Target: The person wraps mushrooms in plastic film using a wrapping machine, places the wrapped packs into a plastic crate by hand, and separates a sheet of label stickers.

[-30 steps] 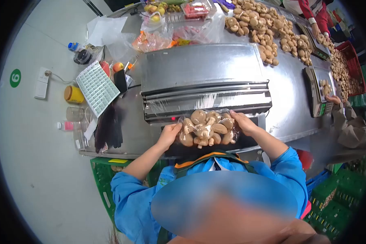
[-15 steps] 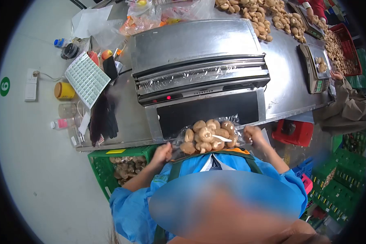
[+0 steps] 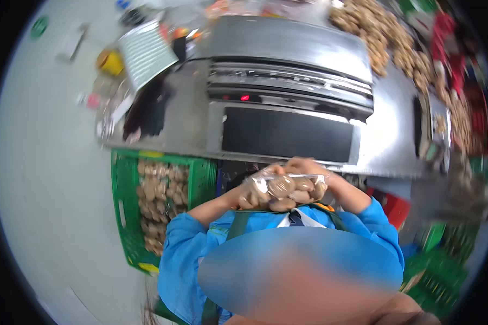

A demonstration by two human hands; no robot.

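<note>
A clear film-wrapped pack of mushrooms (image 3: pixel 287 190) is close to my chest, in front of the table edge. My left hand (image 3: pixel 270 172) is at the far side of the pack, partly seen through glossy film, its fingers closed on the wrap. Right beside it, my right hand (image 3: pixel 302 164) grips the film along the same far edge, fingers bent. Motion blur hides exactly how the fingertips meet. Beyond both hands lies the black plate (image 3: pixel 287 134) of the film wrapping machine (image 3: pixel 290 49), whose red light is lit.
At the left, a green crate (image 3: pixel 119 208) holds mushrooms. Papers (image 3: pixel 146 53), a yellow jar (image 3: pixel 110 62) and dark gloves (image 3: pixel 149 111) lie on the table's left side. Mushroom heaps (image 3: pixel 371 32) and a scale (image 3: pixel 431 130) are at the right, near another person's red sleeve (image 3: pixel 443 32).
Both hands came inward from the pack's two sides and met at its far edge, drawing the film with them. The view turned left, showing more of the green crate.
</note>
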